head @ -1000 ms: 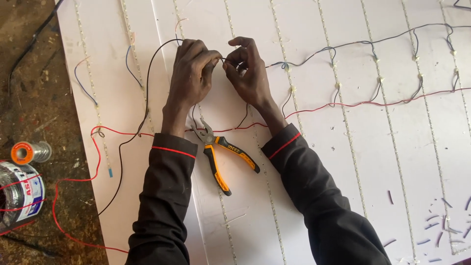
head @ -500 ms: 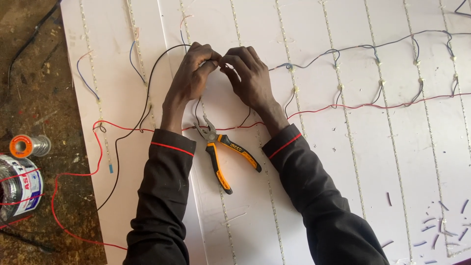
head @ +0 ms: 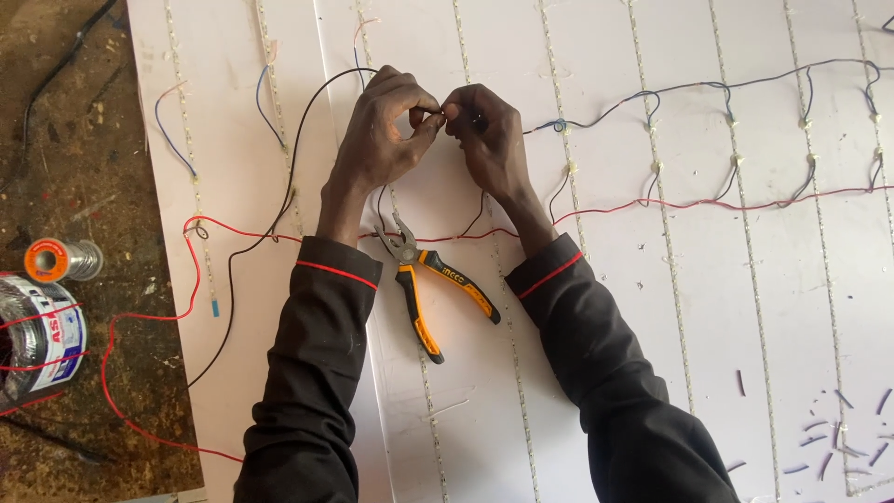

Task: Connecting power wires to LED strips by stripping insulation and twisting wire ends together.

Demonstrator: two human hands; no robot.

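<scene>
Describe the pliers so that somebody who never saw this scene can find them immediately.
Start at the large white board that fills most of the view. The person's two dark sleeves cross its lower half, and the pliers lie on the board in the gap between the forearms, just below the red wire. They are the only tool on the board, with metal jaws and orange-and-black handles spread apart.

Setting: an informal electrical workshop, working at floor level. Evidence: a white panel (head: 652, 373) fitted with rows of small lamps joined by red wire (head: 745, 200) and dark wire; pliers (head: 428, 289) on it; wire offcuts near its right corner; solder spool (head: 56, 261) and tape roll (head: 37, 335) on bare dirt ground (head: 74, 140) past its left edge.
</scene>
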